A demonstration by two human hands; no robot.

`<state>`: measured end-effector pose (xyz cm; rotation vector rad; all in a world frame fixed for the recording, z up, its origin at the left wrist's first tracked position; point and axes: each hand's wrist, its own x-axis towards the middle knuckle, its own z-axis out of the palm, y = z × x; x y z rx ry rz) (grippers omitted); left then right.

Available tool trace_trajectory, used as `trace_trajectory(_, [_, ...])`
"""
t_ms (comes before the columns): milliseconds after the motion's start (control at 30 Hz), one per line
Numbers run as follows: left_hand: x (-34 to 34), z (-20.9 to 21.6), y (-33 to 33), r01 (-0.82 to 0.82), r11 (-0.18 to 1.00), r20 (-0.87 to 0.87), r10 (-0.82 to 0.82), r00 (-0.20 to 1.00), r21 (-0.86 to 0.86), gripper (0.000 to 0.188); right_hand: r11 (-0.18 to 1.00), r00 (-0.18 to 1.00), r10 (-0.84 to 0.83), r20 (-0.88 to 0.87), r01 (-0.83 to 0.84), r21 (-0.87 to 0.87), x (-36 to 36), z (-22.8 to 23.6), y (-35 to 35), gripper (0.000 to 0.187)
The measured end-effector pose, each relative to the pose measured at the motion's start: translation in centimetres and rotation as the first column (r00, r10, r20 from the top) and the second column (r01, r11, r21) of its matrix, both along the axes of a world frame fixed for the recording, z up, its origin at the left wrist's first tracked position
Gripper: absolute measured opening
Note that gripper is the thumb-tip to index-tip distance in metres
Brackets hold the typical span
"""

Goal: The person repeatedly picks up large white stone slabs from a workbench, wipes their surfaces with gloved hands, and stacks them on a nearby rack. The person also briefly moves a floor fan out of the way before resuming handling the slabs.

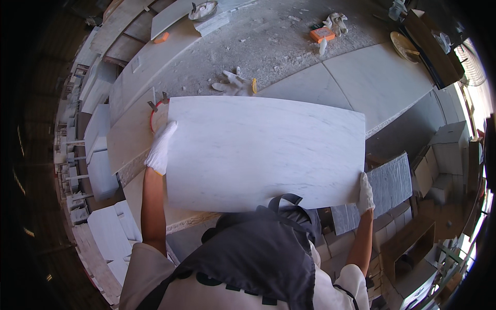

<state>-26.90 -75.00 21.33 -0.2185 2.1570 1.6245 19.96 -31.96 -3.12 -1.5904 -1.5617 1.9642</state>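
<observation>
A large rectangular slab of white marble with faint grey veins (pixel 263 150) lies across the middle of the view, held in front of my body. My left hand (pixel 162 147), in a white knitted glove, grips its left edge, thumb side toward the upper corner. At the lower right corner, my right hand (pixel 366 193), gloved too, holds the edge. The fingers of both hands are partly hidden behind the slab. Its near edge is close to my dark apron (pixel 248 243). Whether the slab rests on the bench beneath cannot be made out.
Beyond the slab, a loose glove (pixel 231 82) lies on dusty grey ground. An orange box (pixel 322 34) stands farther off beside a crumpled cloth (pixel 337 24). A yellowish round dish (pixel 405 47) sits on pale slabs (pixel 382 77). A grey streaked slab (pixel 387 186) and cartons (pixel 449 147) are at right.
</observation>
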Motion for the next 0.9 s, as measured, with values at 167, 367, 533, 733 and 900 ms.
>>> trace_trajectory(167, [0.1, -0.1, -0.2, 0.006, 1.000, 0.003, -0.006, 1.000, 0.009, 0.049, 0.981, 0.992, 0.082, 0.092, -0.064, -0.181, 2.8, 0.4, -0.4, 0.070])
trace_trajectory(367, [-0.3, -0.4, -0.3, 0.014, 0.999, 0.017, -0.015, 1.000, 0.030, 0.046, 0.961, 0.991, -0.083, 0.105, 0.107, -0.256, 7.5, 0.5, 1.4, 0.071])
trace_trajectory(533, [-0.5, -0.2, -0.1, 0.045, 0.997, 0.049, -0.047, 0.998, 0.057, 0.045, 0.966, 0.987, -0.161, 0.009, 0.160, -0.205, 4.3, 0.3, 2.8, 0.065])
trace_trajectory(733, [-0.6, -0.5, 0.0, 0.038, 0.998, 0.059, -0.042, 0.997, 0.055, 0.045, 0.935, 0.949, -0.064, -0.310, -0.051, -0.351, -3.4, 1.5, 4.5, 0.063])
trace_trajectory(900, [-1.3, -1.7, -0.8, 0.037, 0.999, 0.033, -0.038, 0.999, 0.030, 0.046, 0.866, 0.962, -0.028, -0.273, -0.113, -0.488, -6.8, 3.7, 5.3, 0.056])
